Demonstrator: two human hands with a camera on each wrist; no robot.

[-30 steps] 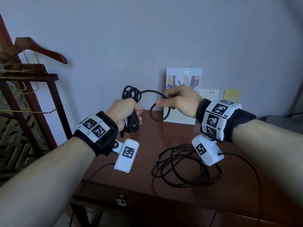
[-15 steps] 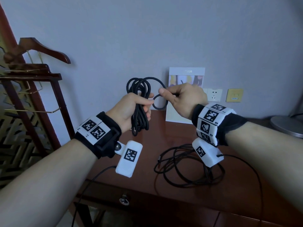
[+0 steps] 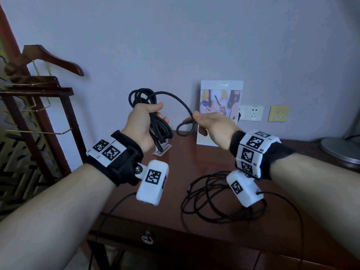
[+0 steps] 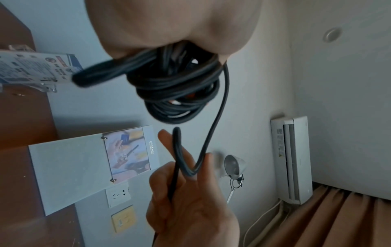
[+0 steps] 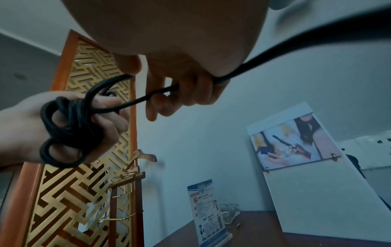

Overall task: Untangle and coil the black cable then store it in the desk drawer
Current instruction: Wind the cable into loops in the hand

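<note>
1. Above the brown desk (image 3: 196, 164), the left hand (image 3: 140, 125) was held up with its fingers curled tight around a bundle of black cable (image 3: 155, 121).
2. Loops of the bundle stuck out above the fist and hung down below it.
3. One strand of the same cable arched from the top of the bundle across to the right hand (image 3: 211, 123).
4. The right hand pinched that strand between its thumb and fingers (image 5: 162, 102), and a small loop hung just under the fingertips.
5. Both hands were up in the air, near each other but not touching.
6. On the desk below the right wrist lay a second, thinner cable (image 3: 210, 201) in loose, messy rings.
7. The desk drawer (image 3: 175, 242) was closed, and its ring pull (image 3: 147, 238) showed at the front edge.
8. A white photo board (image 3: 220, 112) leaned on the wall at the back of the desk.
9. A small clear sign stand (image 3: 162, 149) stood on the desk behind the left hand.
10. A wooden hanger (image 3: 50, 59) sat on a rack (image 3: 39, 90) at the left.
11. Wall sockets (image 3: 251, 113) and a yellow plate (image 3: 278, 114) were on the wall to the right of the board.
</note>
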